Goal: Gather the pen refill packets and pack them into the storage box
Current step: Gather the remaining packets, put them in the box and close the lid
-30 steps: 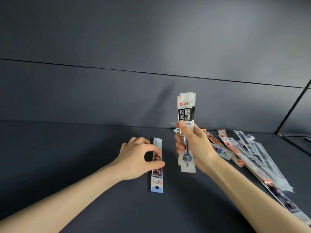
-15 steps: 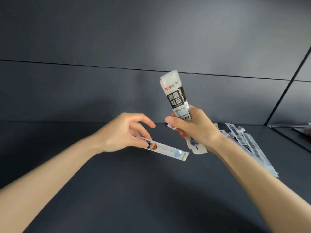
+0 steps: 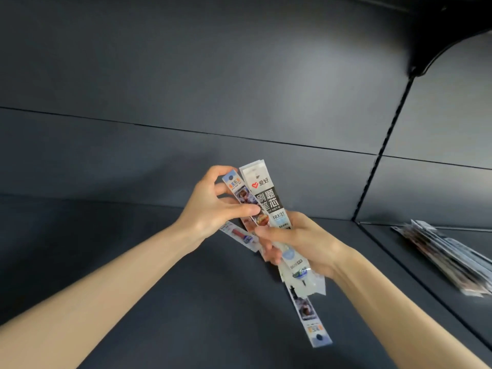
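A fanned bundle of pen refill packets [image 3: 290, 258] is held up at the centre of the frame, above a dark shelf [image 3: 186, 302], its tops leaning toward the upper left. The right hand [image 3: 300, 243] grasps the bundle around its lower half, thumb laid across the front and fingers curled behind. Foremost we see a wide black-labelled packet [image 3: 266, 198] with white characters and a red heart mark near its top. Just left of it, touching its edge, a narrow illustrated packet [image 3: 238, 191] is pinched by the left hand [image 3: 213, 209], the thumb pressed on its face and the forefinger hooked over its upper end. Another packet's end [image 3: 241, 235] juts out to the lower left beneath that hand. A long strip packet [image 3: 308, 318] hangs from the bottom of the bundle toward the lower right of centre; we cannot tell whether its tip touches the shelf. Well apart, at the right edge, a loose pile of packets [image 3: 447, 262] lies flat on the adjoining shelf section, beyond a seam [image 3: 415, 276] in the surface. Dark grey wall panels [image 3: 186, 75] fill the upper frame.
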